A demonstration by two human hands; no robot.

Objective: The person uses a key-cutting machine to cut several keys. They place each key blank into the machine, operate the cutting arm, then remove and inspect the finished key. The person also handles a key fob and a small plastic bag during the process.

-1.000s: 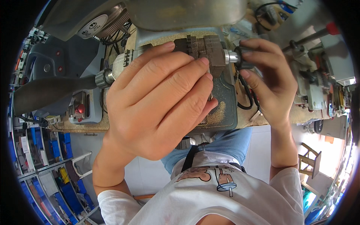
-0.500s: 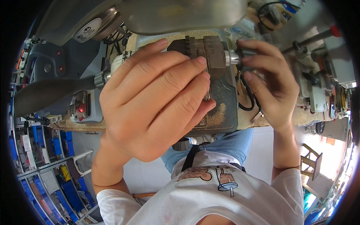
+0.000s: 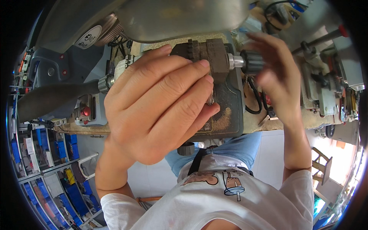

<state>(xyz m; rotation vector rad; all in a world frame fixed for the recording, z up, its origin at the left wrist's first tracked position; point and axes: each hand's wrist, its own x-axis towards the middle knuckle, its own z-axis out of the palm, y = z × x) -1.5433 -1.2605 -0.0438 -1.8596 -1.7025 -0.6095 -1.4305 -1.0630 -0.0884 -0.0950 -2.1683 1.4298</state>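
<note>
My left hand [image 3: 157,107] is closed on a thin metal piece [image 3: 210,97] at a dark toothed vise [image 3: 216,57]; much of the piece and the vise's left part is hidden under my fingers. The vise rests on a grey machine base [image 3: 235,115] dusted with brass-coloured shavings. My right hand [image 3: 280,76], blurred, has its fingers apart beside a black ribbed knob [image 3: 252,61] on a silver shaft at the vise's right. A black lever handle [image 3: 53,99] reaches out on the left.
A metal housing [image 3: 184,17] overhangs the vise. A grey machine [image 3: 67,55] stands left, another machine with a red-tipped lever [image 3: 341,31] right. Black cables [image 3: 253,107] loop beside the base. Shelves of blue bins [image 3: 71,195] are at lower left, a wooden stool [image 3: 322,163] at lower right.
My right hand's fingers have spread and moved up and right from the knob, exposing more of it. My left hand has shifted only slightly, still closed on the metal piece.
</note>
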